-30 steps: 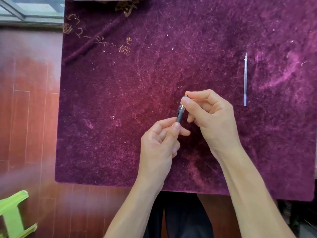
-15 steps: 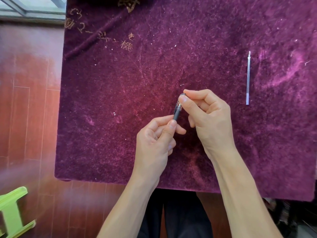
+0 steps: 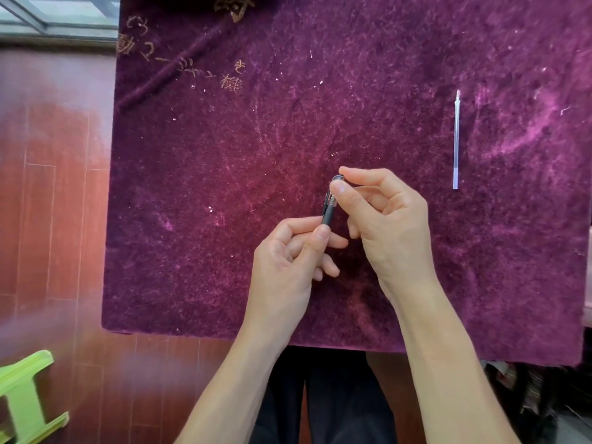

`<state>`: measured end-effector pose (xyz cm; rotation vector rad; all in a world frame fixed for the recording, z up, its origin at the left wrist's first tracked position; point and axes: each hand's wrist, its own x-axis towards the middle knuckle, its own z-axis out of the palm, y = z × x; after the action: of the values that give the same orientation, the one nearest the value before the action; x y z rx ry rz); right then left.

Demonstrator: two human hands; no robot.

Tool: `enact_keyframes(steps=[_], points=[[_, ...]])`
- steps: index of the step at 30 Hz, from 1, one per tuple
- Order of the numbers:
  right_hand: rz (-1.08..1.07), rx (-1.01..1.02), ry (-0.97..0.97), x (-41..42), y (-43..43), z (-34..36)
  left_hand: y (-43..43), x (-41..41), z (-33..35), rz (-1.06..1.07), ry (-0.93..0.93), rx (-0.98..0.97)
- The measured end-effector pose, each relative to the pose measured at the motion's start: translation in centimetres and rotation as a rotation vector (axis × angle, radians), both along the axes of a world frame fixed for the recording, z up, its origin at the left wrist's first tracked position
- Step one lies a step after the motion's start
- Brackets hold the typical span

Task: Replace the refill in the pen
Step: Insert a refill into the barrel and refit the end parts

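Note:
A dark pen (image 3: 329,209) is held upright-tilted above the middle of the purple cloth. My left hand (image 3: 288,261) pinches its lower end between thumb and fingers. My right hand (image 3: 387,219) grips its upper end, thumb and forefinger closed around the top part. Most of the pen is hidden by my fingers. A thin clear refill (image 3: 456,139) lies alone on the cloth to the right, pointing away from me, well apart from both hands.
The purple velvet cloth (image 3: 224,155) covers the table, with gold embroidered characters (image 3: 230,81) at the far left. Red wooden floor lies to the left, and a green plastic stool (image 3: 25,405) stands at the bottom left.
Both hands stay on the pen at about the same spot. A little more of the pen's upper part shows between the two hands. The refill on the cloth has not moved.

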<state>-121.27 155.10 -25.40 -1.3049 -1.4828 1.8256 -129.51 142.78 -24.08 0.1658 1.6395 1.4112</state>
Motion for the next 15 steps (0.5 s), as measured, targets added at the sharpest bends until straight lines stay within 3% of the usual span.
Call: enact_keyframes(steps=[7, 15], points=[[-0.052, 0.017, -0.024, 0.3, 0.4, 0.1, 1.0, -1.2, 0.8, -0.135, 0.201, -0.141], [-0.040, -0.065, -0.158, 1.0, 0.7, 0.3, 3.1, -1.7, 1.2, -0.148, 0.250, -0.242]])
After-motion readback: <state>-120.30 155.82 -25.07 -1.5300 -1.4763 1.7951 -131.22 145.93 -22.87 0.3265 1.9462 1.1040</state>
